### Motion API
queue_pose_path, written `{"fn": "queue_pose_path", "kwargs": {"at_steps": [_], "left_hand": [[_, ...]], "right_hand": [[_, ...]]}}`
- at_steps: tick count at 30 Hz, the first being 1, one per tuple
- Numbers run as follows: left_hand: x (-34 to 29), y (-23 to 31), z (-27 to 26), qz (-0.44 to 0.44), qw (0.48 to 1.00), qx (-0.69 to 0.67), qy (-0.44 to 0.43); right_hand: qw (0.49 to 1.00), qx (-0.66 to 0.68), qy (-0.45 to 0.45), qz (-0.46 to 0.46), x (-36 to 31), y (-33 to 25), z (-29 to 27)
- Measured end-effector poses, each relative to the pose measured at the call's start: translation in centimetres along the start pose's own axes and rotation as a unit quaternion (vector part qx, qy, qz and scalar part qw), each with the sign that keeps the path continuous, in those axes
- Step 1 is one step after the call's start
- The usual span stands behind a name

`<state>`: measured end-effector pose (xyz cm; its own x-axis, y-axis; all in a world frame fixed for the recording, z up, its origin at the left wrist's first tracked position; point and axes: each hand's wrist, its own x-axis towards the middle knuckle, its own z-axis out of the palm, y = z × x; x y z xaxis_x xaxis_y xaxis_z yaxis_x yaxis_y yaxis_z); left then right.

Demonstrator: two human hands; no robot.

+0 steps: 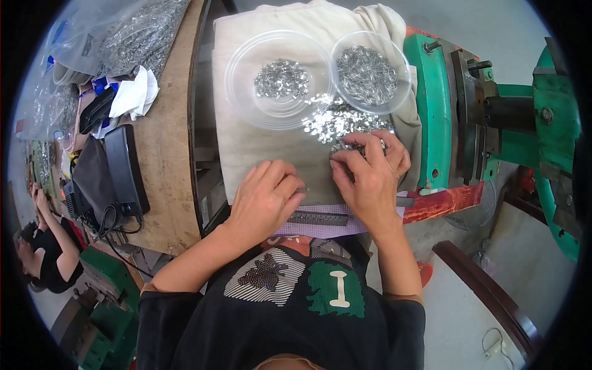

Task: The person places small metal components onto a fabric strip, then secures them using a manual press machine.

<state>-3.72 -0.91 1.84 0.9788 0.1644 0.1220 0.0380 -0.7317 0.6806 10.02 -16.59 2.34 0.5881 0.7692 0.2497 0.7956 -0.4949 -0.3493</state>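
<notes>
My left hand (265, 194) rests on a beige cloth (246, 148), its thumb and fingertips pinched together. A tiny shiny bit seems to show at the fingertips, too small to name. Across from it, my right hand (373, 179) bends over the near edge of a loose pile of small shiny metal pieces (339, 123). Its thumb and forefinger are drawn together, and what they hold is hidden. Beyond the pile stand a wide clear plastic tub (237, 102) with flat metal bits and a smaller clear tub (404, 86) full of thin metal pieces.
Green machinery (428, 111) stands close on the right. A dark ruler-like strip (317, 218) lies on checked purple cloth (354, 229) near my body. On the left, a wooden table (166, 154) bears a black box-shaped device (126, 169) and plastic bags (132, 43). Another person (52, 246) sits far left.
</notes>
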Motion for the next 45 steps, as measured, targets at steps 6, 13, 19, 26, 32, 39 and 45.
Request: {"fn": "queue_pose_path", "kwargs": {"at_steps": [6,13,19,26,32,39,45], "left_hand": [[0.1,0.0,0.3,-0.001,1.000,0.013,-0.014],[0.0,-0.2,0.0,-0.006,1.000,-0.013,-0.006],[-0.2,-0.3,0.0,-0.014,1.000,-0.021,-0.001],[0.2,0.1,0.8,0.019,1.000,0.020,-0.003],[0.4,0.0,1.0,0.035,0.999,0.030,-0.012],[-1.7,1.0,0.0,0.074,0.996,-0.022,-0.053],[-3.0,1.0,1.3,0.095,0.993,-0.020,-0.068]], "right_hand": [[0.999,0.010,-0.004,0.036,0.1,-0.2,0.1],[0.999,0.023,-0.038,0.005,-0.4,-0.9,-0.3],[0.998,0.038,-0.048,0.018,-0.3,-1.0,-0.5],[0.998,0.044,-0.002,0.032,-3.4,-1.4,-1.4],[1.000,-0.005,-0.021,0.010,-8.3,-2.0,-2.1],[0.996,0.069,-0.002,0.063,-7.2,-1.3,-2.1],[0.999,-0.008,0.048,0.005,-1.5,0.5,-0.2]]}}
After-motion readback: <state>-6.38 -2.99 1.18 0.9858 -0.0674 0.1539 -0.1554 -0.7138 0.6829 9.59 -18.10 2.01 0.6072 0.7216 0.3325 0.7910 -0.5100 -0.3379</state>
